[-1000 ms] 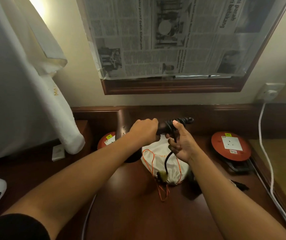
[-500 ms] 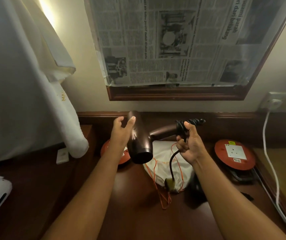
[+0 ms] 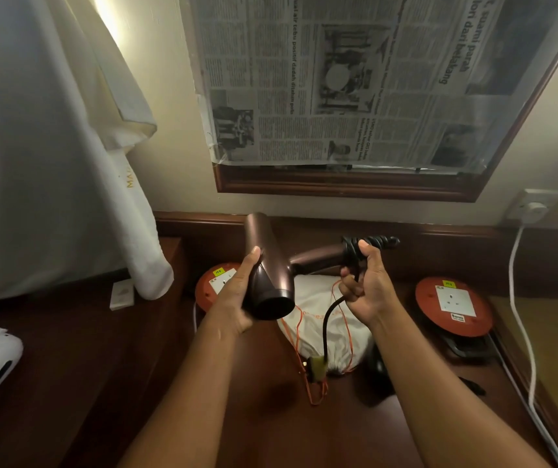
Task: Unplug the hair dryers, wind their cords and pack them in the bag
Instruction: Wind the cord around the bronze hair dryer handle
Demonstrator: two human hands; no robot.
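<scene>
Bronze-brown hair dryer (image 3: 272, 275) held above a wooden desk (image 3: 254, 427): the left hand (image 3: 237, 298) cups its barrel, the right hand (image 3: 367, 285) grips the cord (image 3: 329, 319) wound round the handle. Behind lies a white drawstring bag (image 3: 321, 319), with two red cord reels (image 3: 453, 305) beyond.

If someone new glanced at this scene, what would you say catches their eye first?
The bronze hair dryer held up mid-frame: the left hand grips its barrel, the right hand its handle, where black cord is wound. Below it a white drawstring bag lies on the dark desk, between two red cable reels. Above, newspaper covers the framed mirror.
</scene>
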